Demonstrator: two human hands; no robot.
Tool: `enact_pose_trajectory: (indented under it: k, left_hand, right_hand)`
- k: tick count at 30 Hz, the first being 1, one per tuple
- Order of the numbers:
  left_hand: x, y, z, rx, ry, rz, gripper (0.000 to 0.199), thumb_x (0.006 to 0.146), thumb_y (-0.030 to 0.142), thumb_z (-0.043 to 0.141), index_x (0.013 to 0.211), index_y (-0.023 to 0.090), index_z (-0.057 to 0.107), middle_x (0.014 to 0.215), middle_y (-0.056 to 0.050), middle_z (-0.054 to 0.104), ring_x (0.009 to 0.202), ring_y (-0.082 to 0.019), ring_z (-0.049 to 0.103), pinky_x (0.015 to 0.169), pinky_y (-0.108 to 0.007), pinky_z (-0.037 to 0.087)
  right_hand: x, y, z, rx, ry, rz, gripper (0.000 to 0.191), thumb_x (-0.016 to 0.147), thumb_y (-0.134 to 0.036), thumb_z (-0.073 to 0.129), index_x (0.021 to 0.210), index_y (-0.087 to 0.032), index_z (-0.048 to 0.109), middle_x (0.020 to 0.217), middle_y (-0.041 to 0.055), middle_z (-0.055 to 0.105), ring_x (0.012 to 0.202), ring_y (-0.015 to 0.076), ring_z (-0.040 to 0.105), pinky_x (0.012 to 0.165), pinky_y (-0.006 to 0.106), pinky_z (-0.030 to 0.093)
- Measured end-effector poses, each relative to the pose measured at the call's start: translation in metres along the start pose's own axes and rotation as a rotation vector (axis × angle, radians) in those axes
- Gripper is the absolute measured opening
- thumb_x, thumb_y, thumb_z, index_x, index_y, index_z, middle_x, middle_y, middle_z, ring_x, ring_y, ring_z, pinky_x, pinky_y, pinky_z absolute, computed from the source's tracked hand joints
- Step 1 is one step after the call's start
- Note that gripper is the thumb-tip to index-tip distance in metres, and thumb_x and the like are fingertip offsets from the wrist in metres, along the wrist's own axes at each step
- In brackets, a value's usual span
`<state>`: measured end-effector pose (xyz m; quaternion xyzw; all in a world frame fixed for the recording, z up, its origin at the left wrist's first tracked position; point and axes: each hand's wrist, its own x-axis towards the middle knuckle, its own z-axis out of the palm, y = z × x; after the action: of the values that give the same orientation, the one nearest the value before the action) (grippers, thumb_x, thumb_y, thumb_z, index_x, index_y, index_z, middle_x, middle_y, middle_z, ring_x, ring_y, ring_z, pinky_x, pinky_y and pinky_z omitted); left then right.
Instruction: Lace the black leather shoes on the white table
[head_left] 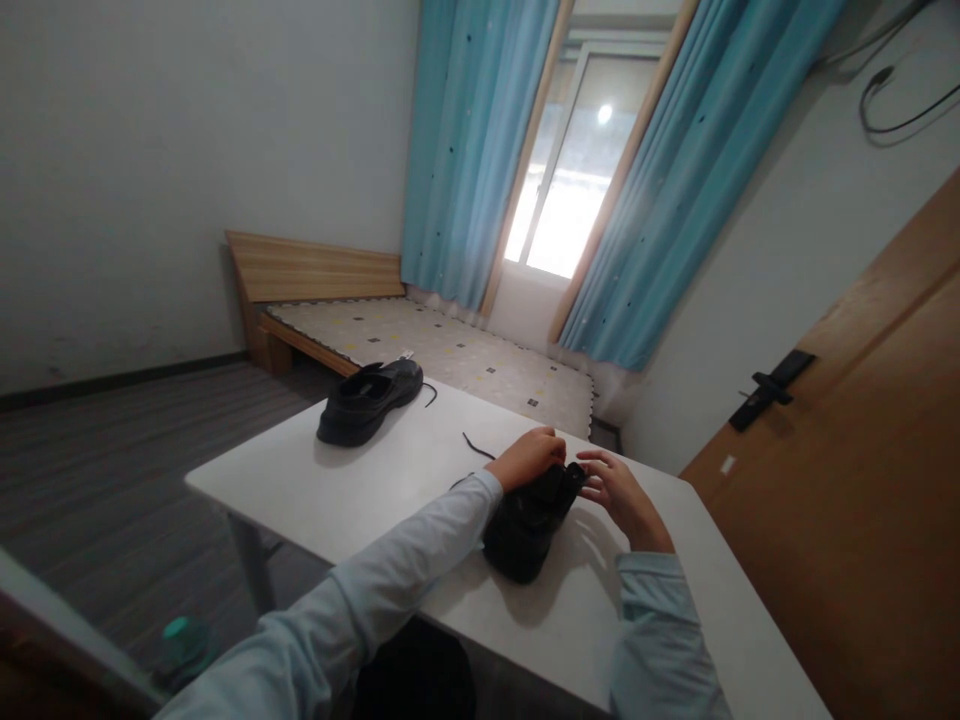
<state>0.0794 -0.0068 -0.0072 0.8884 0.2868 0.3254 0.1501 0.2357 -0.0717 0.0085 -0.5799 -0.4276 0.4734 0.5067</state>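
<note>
A black shoe [523, 535] rests on the white table [405, 480] in front of me, its heel toward me. My left hand [532, 457] reaches over it, fingers closed at its upper front part; the fingertips are partly hidden. On the other side, my right hand [611, 488] has its fingers at the raised edge of the same shoe, gripping it loosely. A thin black shoelace [478, 447] sticks out to the left of my left wrist. The second black shoe [367, 402] stands apart near the far left edge of the table, with a lace end lying beside it.
Behind the table is a bed with a wooden headboard [322, 268] and a patterned mattress [457, 350]. Blue curtains [480, 150] flank a window [574, 190]. A wooden door [862, 480] with a black handle stands at the right. A green-capped container [180, 640] is on the floor at lower left.
</note>
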Motion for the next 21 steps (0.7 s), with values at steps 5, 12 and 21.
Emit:
enact_pose_trajectory:
  k: [5, 12, 21]
  left_hand:
    - [0.0, 0.001, 0.0, 0.064, -0.029, 0.005, 0.016, 0.083, 0.017, 0.054, 0.087, 0.014, 0.069, 0.085, -0.006, 0.059, 0.083, -0.016, 0.057, 0.078, -0.024, 0.043]
    - [-0.001, 0.002, 0.003, 0.115, -0.014, 0.015, 0.016, 0.083, 0.019, 0.054, 0.087, 0.015, 0.068, 0.087, -0.007, 0.062, 0.089, -0.017, 0.056, 0.08, -0.025, 0.043]
    - [-0.001, 0.001, 0.002, 0.03, 0.034, 0.012, 0.016, 0.079, 0.013, 0.055, 0.093, 0.016, 0.062, 0.081, -0.003, 0.064, 0.082, -0.016, 0.056, 0.076, -0.024, 0.042]
  right_hand:
    - [-0.001, 0.0, 0.0, 0.001, -0.028, -0.002, 0.022, 0.061, -0.014, 0.057, 0.083, -0.019, 0.055, 0.067, -0.0016, 0.061, 0.056, 0.0127, 0.062, 0.056, 0.027, 0.053]
    - [-0.001, 0.001, 0.004, -0.032, -0.019, 0.0, 0.02, 0.066, -0.017, 0.056, 0.085, -0.02, 0.055, 0.071, -0.0029, 0.058, 0.058, 0.0116, 0.06, 0.055, 0.026, 0.053]
    - [0.016, 0.02, 0.007, -0.296, 0.01, 0.058, 0.021, 0.078, -0.034, 0.057, 0.066, -0.019, 0.049, 0.056, -0.0033, 0.055, 0.049, 0.0112, 0.056, 0.044, 0.023, 0.048]
